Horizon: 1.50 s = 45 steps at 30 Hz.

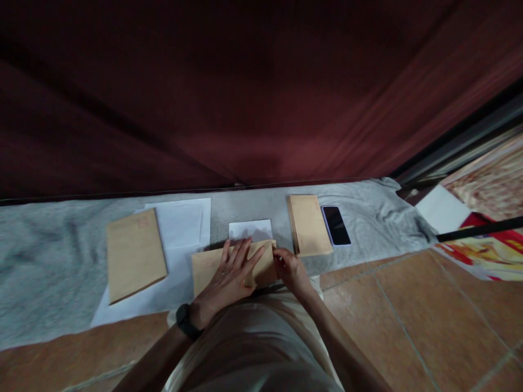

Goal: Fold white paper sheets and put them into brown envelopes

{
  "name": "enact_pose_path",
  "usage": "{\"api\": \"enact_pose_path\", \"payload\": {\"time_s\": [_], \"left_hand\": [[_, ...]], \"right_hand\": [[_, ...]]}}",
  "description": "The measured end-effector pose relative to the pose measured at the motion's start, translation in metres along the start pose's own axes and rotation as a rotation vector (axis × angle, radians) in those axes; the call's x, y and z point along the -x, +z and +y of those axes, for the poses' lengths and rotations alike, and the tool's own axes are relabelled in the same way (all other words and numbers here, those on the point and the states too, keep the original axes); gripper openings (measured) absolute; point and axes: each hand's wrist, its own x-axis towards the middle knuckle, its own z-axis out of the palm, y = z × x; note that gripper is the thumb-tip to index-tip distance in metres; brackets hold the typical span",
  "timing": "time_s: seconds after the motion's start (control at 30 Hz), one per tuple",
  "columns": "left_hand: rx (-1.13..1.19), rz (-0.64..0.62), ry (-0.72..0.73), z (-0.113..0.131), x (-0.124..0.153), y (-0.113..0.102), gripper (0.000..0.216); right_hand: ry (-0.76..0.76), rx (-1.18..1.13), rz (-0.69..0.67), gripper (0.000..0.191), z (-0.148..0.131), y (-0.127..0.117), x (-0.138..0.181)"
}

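A brown envelope (pixel 204 267) lies on the grey cloth (pixel 49 261) right in front of me. My left hand (pixel 231 275) rests flat on it, fingers stretched out and spread. My right hand (pixel 288 267) is curled at the envelope's right end, its fingers pinching that edge. A small white folded paper (pixel 250 228) lies just beyond the envelope, touching its far edge. A black band sits on my left wrist.
To the left, another brown envelope (pixel 134 253) lies on white sheets (pixel 180 223). To the right is a stack of brown envelopes (pixel 308 223) with a dark phone (pixel 335 225) beside it. A dark red curtain (pixel 261 92) hangs behind. Orange floor tiles (pixel 408 305) lie on the right.
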Motion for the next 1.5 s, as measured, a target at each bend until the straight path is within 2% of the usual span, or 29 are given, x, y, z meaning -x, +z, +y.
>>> {"api": "enact_pose_path", "payload": {"time_s": [0.1,0.2,0.3,0.43,0.6,0.8,0.87,1.03,1.1,1.23,1.33,1.4,1.5], "left_hand": [[0.009,-0.013,-0.001,0.002,0.001,-0.002,0.107],[0.012,-0.047,0.001,0.006,0.004,-0.007,0.107],[0.016,-0.091,0.016,0.013,0.010,-0.011,0.108],[0.006,-0.136,0.039,0.023,0.015,-0.015,0.112],[0.013,-0.143,0.044,0.026,0.019,-0.015,0.113],[0.007,-0.150,0.058,0.020,0.022,-0.017,0.114],[-0.015,-0.153,0.079,0.017,0.024,-0.022,0.112],[-0.114,-0.141,0.040,-0.002,0.034,-0.033,0.113],[-0.128,-0.130,0.027,-0.010,0.036,-0.034,0.109],[-0.091,-0.122,0.037,-0.020,0.033,-0.033,0.094],[-0.050,-0.122,0.049,-0.024,0.031,-0.029,0.091],[-0.020,-0.110,0.043,-0.027,0.031,-0.026,0.093],[0.027,-0.087,0.038,-0.029,0.031,-0.019,0.096]], "right_hand": [[0.112,-0.364,-0.122,0.020,-0.005,-0.007,-0.003],[0.308,-0.669,-0.243,0.027,-0.012,-0.017,-0.003],[0.426,-0.721,-0.357,0.034,-0.017,-0.022,-0.002],[0.436,-0.725,-0.510,0.042,-0.019,-0.022,0.002],[0.529,-0.747,-0.497,0.045,-0.018,-0.013,0.009],[0.681,-1.010,-0.420,0.055,-0.028,0.012,0.022],[0.688,-1.023,-0.411,0.055,-0.029,0.014,0.023],[0.672,-1.038,-0.325,0.061,-0.022,-0.003,0.020],[0.724,-1.073,-0.354,0.061,-0.018,-0.010,0.020],[0.807,-1.122,-0.410,0.053,-0.011,-0.015,0.027],[0.839,-1.121,-0.428,0.039,-0.009,-0.024,0.031],[0.810,-1.145,-0.455,0.033,-0.010,-0.033,0.032],[0.698,-1.169,-0.508,0.035,-0.009,-0.046,0.032]]}}
